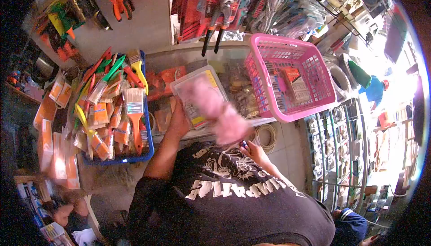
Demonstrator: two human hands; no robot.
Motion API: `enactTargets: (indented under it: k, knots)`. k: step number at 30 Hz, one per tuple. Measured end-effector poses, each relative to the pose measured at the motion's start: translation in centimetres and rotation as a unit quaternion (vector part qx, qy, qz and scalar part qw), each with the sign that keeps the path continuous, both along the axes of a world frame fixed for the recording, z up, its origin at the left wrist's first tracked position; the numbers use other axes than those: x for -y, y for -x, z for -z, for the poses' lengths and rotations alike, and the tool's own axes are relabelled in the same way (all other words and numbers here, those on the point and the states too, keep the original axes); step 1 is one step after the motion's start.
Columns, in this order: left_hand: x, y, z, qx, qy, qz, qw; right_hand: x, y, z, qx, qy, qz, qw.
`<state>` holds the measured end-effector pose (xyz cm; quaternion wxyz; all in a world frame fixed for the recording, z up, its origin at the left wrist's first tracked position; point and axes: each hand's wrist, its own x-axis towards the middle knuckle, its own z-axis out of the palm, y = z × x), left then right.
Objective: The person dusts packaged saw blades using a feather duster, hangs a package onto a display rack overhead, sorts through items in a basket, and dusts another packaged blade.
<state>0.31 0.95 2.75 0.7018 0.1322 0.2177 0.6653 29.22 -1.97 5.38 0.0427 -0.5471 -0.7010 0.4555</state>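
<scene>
My left hand (179, 116) grips the lower left side of a clear plastic case (208, 71) with a pale rim and yellow labelling. Lower right, close to the black shirt, my right hand (255, 152) is closed around a dark handle. A fluffy pink duster (215, 109), smeared by motion, extends from near that hand up across the case and hides much of it. The case is tilted above the counter.
At the left a blue basket (150, 149) holds several paintbrushes. A pink basket (330, 100) with packets stands at the right. Tools hang above. Coiled cable (269, 139) lies beyond my right hand. Another person in blue (373, 91) is far right; a blue sleeve (352, 223) shows lower right.
</scene>
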Motion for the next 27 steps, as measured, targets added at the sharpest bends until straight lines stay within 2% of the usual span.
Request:
enactTargets:
  k: [1, 2, 5, 9, 11, 13, 14, 15, 16, 17, 18, 19, 20, 21, 22, 23, 24, 26, 27]
  knots:
    - [0.1, 0.0, 0.0, 0.022, -0.008, -0.004, 1.000, -0.6, 0.7, -1.5, 0.037, -0.003, -0.053, 0.998]
    - [0.0, -0.1, -0.1, 0.044, -0.016, -0.004, 0.999, -0.7, 1.7, -2.4, 0.060, -0.018, -0.027, 0.998]
    - [0.0, -0.2, 0.2, 0.108, -0.037, -0.009, 0.993, -1.1, 2.1, 0.2, -0.039, -0.059, 0.082, 0.994]
    - [-0.7, 0.3, 4.4, 0.080, -0.037, -0.034, 0.996, -2.0, 2.4, 0.2, 0.061, -0.056, -0.054, 0.995]
    - [-0.8, 0.4, 4.0, 0.078, -0.027, -0.031, 0.996, -3.0, 1.9, 2.6, -0.010, -0.041, 0.067, 0.997]
    - [-0.5, 0.0, 1.7, 0.082, -0.003, -0.009, 0.997, -3.4, 2.9, 1.2, 0.000, 0.026, 0.109, 0.994]
    - [-0.4, 0.1, 2.7, 0.062, -0.020, -0.009, 0.998, -3.4, 2.7, 1.4, 0.013, -0.025, 0.034, 0.999]
    - [-0.3, 0.3, 3.2, -0.141, -0.059, -0.030, 0.988, -3.5, 2.2, 1.6, 0.026, -0.077, -0.039, 0.996]
    - [-0.3, 0.7, 3.5, -0.338, -0.098, -0.050, 0.935, -3.7, 1.9, 1.6, 0.038, -0.130, -0.112, 0.984]
    - [-0.5, 0.3, 3.8, -0.129, -0.059, -0.024, 0.990, -4.0, 2.0, 1.6, 0.026, -0.102, -0.055, 0.993]
    - [-0.7, -0.1, 2.1, 0.088, -0.003, -0.020, 0.996, -4.4, 2.1, 1.3, 0.015, -0.072, 0.001, 0.997]
    - [-0.7, -0.2, 2.0, 0.075, 0.002, -0.020, 0.997, -4.6, 2.4, 0.8, 0.003, -0.042, 0.056, 0.997]
    - [-0.6, -0.2, 2.1, 0.061, 0.009, -0.019, 0.998, -4.5, 3.1, 0.4, 0.006, 0.044, 0.139, 0.989]
    - [-0.5, -0.2, 2.0, 0.046, 0.016, -0.017, 0.999, -4.3, 2.7, 1.1, -0.019, -0.051, 0.027, 0.998]
    - [-0.4, 0.0, 1.8, 0.038, 0.018, -0.020, 0.999, -4.1, 2.1, 2.1, -0.043, -0.146, -0.085, 0.985]
    - [-0.3, 0.1, 1.5, 0.030, 0.020, -0.021, 0.999, -3.9, 1.5, 2.8, -0.064, -0.238, -0.196, 0.949]
    - [-0.3, 0.1, 1.2, 0.025, 0.022, -0.024, 0.999, -3.6, 1.6, 2.4, 0.000, -0.165, -0.148, 0.975]
    - [-0.2, 0.0, 1.0, 0.015, 0.024, -0.033, 0.999, -4.3, 2.3, 1.1, -0.007, -0.022, 0.019, 1.000]
    - [-0.2, -0.1, 1.3, 0.015, 0.033, -0.038, 0.999, -4.5, 2.7, 0.8, -0.011, 0.051, 0.104, 0.993]
